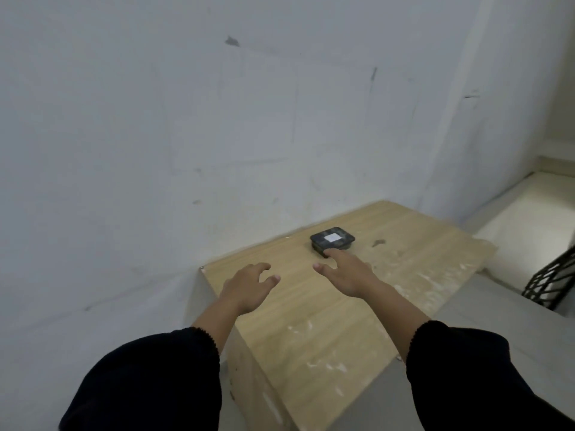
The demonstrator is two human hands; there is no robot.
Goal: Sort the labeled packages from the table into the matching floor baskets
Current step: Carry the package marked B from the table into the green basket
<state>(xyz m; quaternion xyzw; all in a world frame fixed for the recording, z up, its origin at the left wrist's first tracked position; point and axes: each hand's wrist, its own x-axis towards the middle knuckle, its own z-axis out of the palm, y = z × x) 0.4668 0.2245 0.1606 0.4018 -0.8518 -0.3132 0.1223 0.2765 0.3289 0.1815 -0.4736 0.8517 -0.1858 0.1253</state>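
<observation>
Head view: your right hand [345, 272] stretches across the table [404, 284], fingers long and loosely spread, holding nothing. The tip of the forefinger [330, 252] meets the near edge of the package [332, 239]; whether it presses the package or only overlaps it in this view, you cannot tell.

The package, a flat dark tray with a small pale label [332, 237] on its lid, lies straight ahead of those fingertips, on the far side of them, close to the wall [186, 135]. Its long axis runs crosswise to your reach, left to right, so the long near side faces your fingers. It is the only package seen on the table.

Your left hand [249, 283] hangs lower and nearer to you, left of the right one, fingers curled and parted, empty. The package lies ahead of it and off to its right, well apart. The right hand is plainly the nearer.

By the look of it, the grasp is not yet made. The coming move likely calls for your right fingers to pass over the lid and your thumb [322, 268] to close on the near side.

A dark mesh basket [552, 283] shows at the right edge, on the floor, to the right of your right hand. Its label is not readable.
</observation>
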